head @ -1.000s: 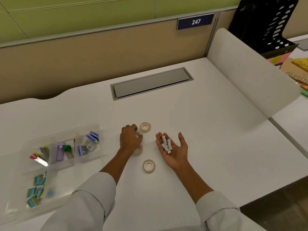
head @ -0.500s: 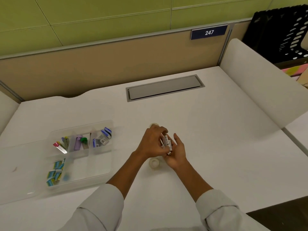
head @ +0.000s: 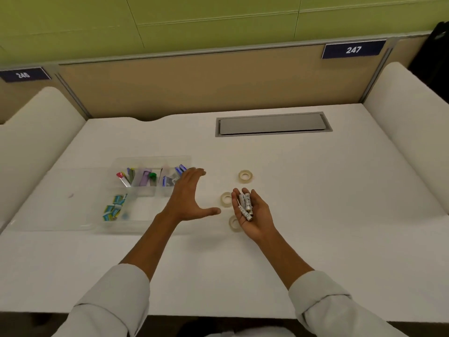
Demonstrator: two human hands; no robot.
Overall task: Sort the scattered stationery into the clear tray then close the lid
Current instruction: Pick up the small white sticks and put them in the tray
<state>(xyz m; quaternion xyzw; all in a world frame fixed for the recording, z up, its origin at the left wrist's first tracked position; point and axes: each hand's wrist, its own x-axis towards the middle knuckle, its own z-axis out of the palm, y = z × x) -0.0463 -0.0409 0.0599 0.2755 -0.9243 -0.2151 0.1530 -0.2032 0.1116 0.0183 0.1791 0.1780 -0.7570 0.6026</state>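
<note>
The clear tray [head: 151, 159] lies at the left of the white desk, its compartments holding pens, a purple case, small blue boxes and teal clips. Its clear lid [head: 48, 200] lies open flat to its left. My left hand [head: 187, 198] hovers with fingers spread and empty at the tray's right edge. My right hand [head: 254, 215] is palm up and cupped around several small white cylinders [head: 246, 203]. Three tape rolls lie on the desk: one far [head: 245, 176], one [head: 226, 198] between my hands, one [head: 233, 223] partly hidden under my right hand.
A grey cable hatch [head: 273, 124] is set into the desk at the back. White side dividers [head: 408, 132] rise on both sides, and a tan partition stands behind. The desk's front edge runs just below my sleeves.
My left hand left my right palm and swung left toward the tray, fingers now spread. My right hand stays palm up with the white cylinders. The view has shifted left.
</note>
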